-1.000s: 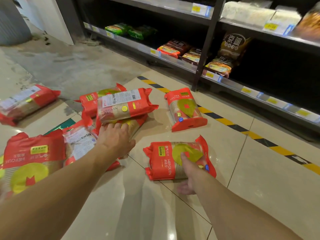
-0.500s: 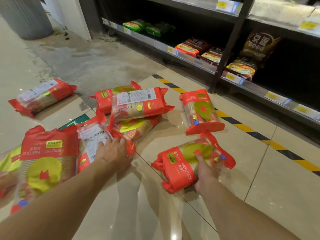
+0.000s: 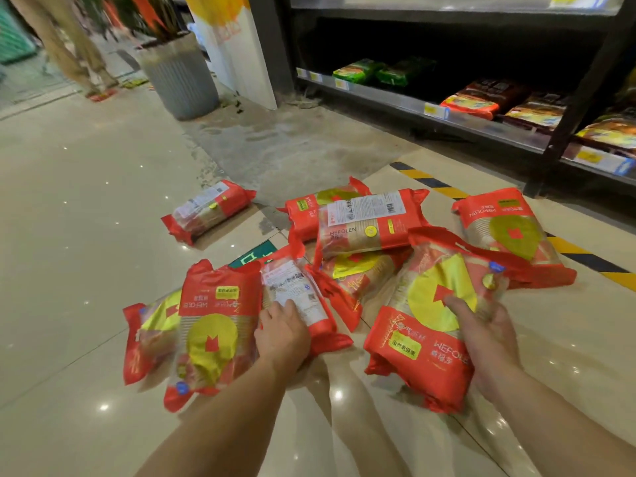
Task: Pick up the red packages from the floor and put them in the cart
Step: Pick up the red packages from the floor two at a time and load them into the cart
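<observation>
The left hand (image 3: 282, 335) and the right hand (image 3: 488, 342) are bare. The left forearm (image 3: 220, 414) and the right forearm (image 3: 550, 418) are uncovered along their whole visible length, down to the lower frame edge. Finer surface detail is blurred.

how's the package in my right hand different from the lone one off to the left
The held package is gripped by the right hand and shows its yellow-circle front; the lone package lies on the floor, untouched, white label side up. The held one overlaps the pile; the lone one sits apart. Both have red wrappers.
</observation>
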`<state>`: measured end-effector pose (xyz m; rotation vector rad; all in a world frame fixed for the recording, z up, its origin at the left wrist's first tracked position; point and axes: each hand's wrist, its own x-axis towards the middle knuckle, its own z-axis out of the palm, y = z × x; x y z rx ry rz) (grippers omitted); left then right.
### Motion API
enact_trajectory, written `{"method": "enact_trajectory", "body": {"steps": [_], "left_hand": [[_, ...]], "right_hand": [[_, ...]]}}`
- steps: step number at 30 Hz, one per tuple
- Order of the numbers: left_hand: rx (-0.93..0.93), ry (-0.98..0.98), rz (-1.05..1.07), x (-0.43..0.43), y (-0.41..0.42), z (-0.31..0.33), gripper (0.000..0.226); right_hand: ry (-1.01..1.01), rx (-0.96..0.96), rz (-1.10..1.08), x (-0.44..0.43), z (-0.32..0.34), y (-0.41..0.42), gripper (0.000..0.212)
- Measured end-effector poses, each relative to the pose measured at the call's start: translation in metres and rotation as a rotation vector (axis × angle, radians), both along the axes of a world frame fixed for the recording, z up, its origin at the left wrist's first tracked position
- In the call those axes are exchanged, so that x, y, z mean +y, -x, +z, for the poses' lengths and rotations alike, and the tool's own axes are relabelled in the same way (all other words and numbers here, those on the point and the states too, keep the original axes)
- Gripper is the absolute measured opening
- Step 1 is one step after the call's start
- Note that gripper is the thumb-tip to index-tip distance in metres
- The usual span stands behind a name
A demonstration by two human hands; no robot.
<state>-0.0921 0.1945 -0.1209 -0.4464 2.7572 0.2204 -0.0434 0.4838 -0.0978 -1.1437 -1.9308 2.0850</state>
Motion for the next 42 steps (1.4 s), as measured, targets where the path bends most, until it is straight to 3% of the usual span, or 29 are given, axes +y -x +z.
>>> {"method": "enact_trajectory", "body": {"steps": [11,16,21,23,25,29,32,34,42], "left_hand": [[-0.073,0.019,-0.188,0.005,-0.03,-0.016,0.061],[-0.081,0.1,-0.381,0.005,-0.062,-0.019,0.08],[-0.098,0.038,-0.442,0.0,-0.099,-0.011,0.07],[-0.002,-0.04,-0.361,-0.004,-0.11,-0.009,0.057],[0.139,-0.136,-0.124,-0.006,-0.11,-0.005,0.053],[0.1,-0.353,0.433,-0.01,-0.087,-0.004,0.083],[0.043,-0.733,0.676,-0.013,-0.081,-0.002,0.093],[0.032,-0.895,0.738,-0.011,-0.083,0.003,0.081],[-0.05,-1.106,0.855,-0.002,-0.071,0.01,0.057]], "right_hand": [[-0.01,0.076,0.077,-0.01,-0.007,0.014,0.063],[-0.025,0.084,0.115,-0.015,-0.002,0.019,0.066],[-0.072,0.072,0.198,-0.021,0.005,0.018,0.059],[-0.079,0.073,0.241,-0.023,0.008,0.017,0.058],[-0.08,0.081,0.275,-0.026,0.011,0.015,0.054],[-0.087,0.084,0.321,-0.027,0.011,0.012,0.054],[-0.099,0.087,0.353,-0.026,0.012,0.01,0.056],[-0.095,0.082,0.371,-0.023,0.011,0.01,0.055],[-0.122,0.056,0.392,-0.005,0.007,0.007,0.057]]}}
